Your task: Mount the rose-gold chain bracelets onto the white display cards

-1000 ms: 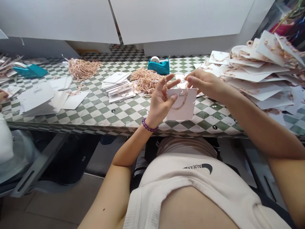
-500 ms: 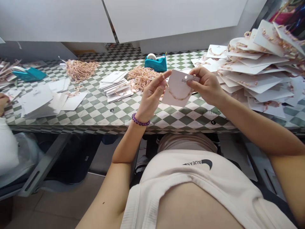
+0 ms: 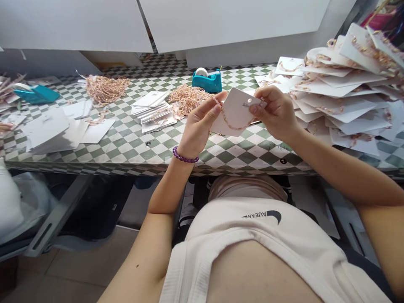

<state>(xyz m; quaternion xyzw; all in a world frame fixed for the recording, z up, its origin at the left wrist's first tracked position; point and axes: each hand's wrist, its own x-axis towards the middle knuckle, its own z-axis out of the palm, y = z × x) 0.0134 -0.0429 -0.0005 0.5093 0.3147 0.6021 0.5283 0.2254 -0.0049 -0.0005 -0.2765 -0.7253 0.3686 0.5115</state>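
While left fingers (image 3: pixel 212 115) pinch chain (image 3: pixel 239 128), right fingers (image 3: pixel 259 112) pinch card (image 3: pixel 237 107).

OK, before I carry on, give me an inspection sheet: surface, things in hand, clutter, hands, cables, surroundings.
Surface: checkered table covering, partly hidden by goods.
Things in hand: white card, tilted, with a beaded chain curving across its front.
Clutter: chain pile and card stack left of the held card; teal tape dispenser behind; large heap of carded chains at right.
Hands: left hand pinches the chain; right hand grips the card's corner.
Cables: nothing seen.
Surroundings: white panels beyond the table; another person's hand at the left edge.
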